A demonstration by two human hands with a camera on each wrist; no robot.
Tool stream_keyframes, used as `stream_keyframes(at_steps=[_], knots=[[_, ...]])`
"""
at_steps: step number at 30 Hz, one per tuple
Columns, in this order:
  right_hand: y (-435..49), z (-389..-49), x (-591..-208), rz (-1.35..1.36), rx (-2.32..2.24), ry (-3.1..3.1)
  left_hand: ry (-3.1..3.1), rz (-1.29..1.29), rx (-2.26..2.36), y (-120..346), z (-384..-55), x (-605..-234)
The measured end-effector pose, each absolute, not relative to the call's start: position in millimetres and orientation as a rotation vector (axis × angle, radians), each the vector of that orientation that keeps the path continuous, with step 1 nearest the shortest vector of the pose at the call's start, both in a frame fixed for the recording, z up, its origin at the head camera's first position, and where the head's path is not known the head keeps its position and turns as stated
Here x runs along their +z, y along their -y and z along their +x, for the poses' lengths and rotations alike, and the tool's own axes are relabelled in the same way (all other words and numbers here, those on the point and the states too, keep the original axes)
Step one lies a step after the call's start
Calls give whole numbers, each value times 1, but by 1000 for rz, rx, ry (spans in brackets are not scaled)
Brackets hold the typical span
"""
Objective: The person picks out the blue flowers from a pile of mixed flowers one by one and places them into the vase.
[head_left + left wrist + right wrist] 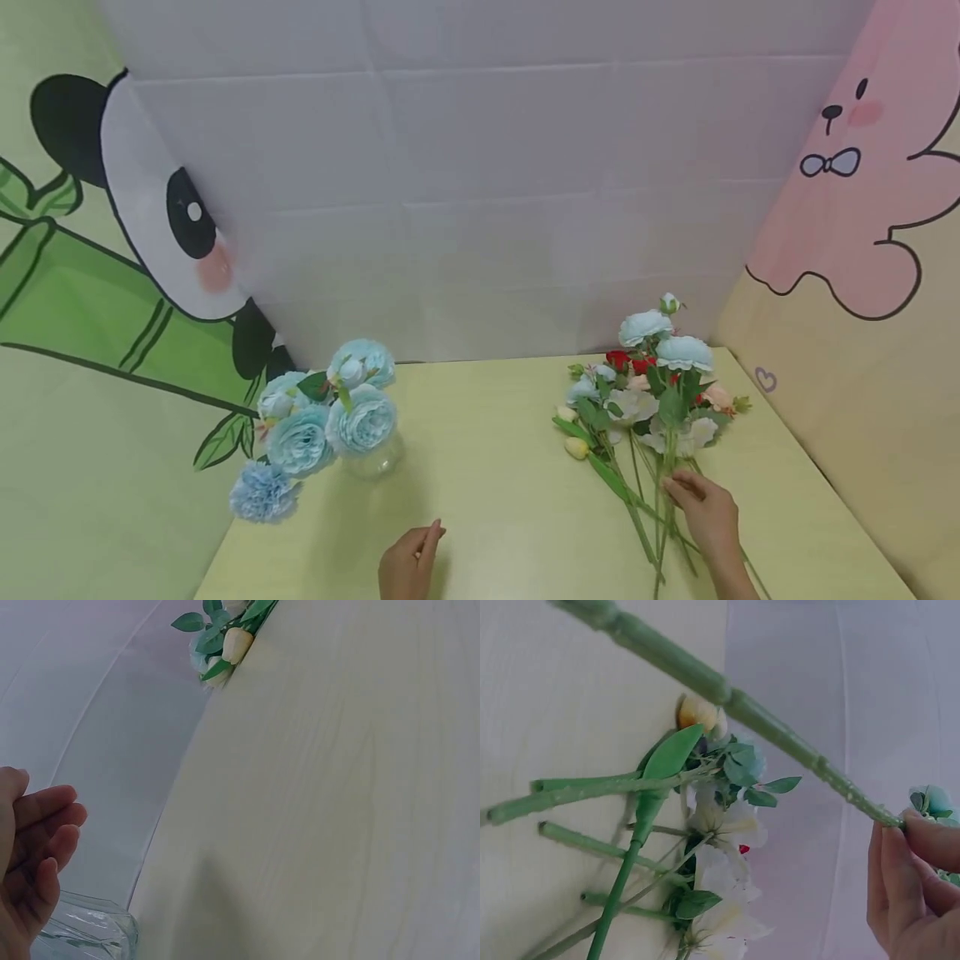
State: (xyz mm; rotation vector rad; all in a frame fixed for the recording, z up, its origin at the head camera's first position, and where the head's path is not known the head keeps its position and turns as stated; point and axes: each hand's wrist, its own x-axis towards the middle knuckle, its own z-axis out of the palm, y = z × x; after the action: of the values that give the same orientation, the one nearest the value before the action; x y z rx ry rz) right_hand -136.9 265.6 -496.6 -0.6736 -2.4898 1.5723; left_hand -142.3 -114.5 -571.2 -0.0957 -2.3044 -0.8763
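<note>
My right hand (705, 510) pinches the green stem (772, 731) of a light blue artificial peony (684, 353) between thumb and fingertips. The peony stands upright above a pile of other flowers, its stem slanting across the right wrist view. Nothing is in my left hand (408, 562), which hovers over the near middle of the table with loosely bent fingers. Beyond that hand, to its left, a clear glass vase (378, 461) holds several pale blue peonies (362, 419) and a bluer carnation (264, 492). The blooms hide much of the vase.
Under the held stem lie white flowers (632, 406), yellow tulips (576, 447), red flowers (618, 359) and a peach flower (718, 397), stems pointing toward the near edge. A pale wood table (480, 467) meets a grey backdrop (480, 250) behind. Cartoon-printed walls stand at both sides.
</note>
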Motion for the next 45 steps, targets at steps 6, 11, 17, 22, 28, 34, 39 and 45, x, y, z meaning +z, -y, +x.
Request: stream_keyframes(at_steps=[6, 11, 17, 22, 28, 34, 39, 45], knots=[[-247, -133, -487, -608, 1663, 2324, 2312, -88, -882, 115, -142, -570], [-231, -133, -482, -558, 1713, 2249, 2302, -82, -883, 115, -143, -568], [-223, -134, -480, -535, 1749, 2226, 2289, -107, -899, 111, -145, -568], [-218, -134, -481, -526, 1701, 2239, 2319, -84, -908, 110, -144, -567], [-214, -135, -478, -452, 1621, 2219, 2323, -103, -922, 108, -146, -565], [-209, -134, -474, -420, 1574, 2203, 2316, -89, -898, 109, -145, -566], [-205, -135, -471, -359, 1550, 2140, 2310, -138, -947, 105, -152, -555], [-195, -136, -469, -241, 1609, 2043, 2298, -163, -1084, 97, -155, -543]])
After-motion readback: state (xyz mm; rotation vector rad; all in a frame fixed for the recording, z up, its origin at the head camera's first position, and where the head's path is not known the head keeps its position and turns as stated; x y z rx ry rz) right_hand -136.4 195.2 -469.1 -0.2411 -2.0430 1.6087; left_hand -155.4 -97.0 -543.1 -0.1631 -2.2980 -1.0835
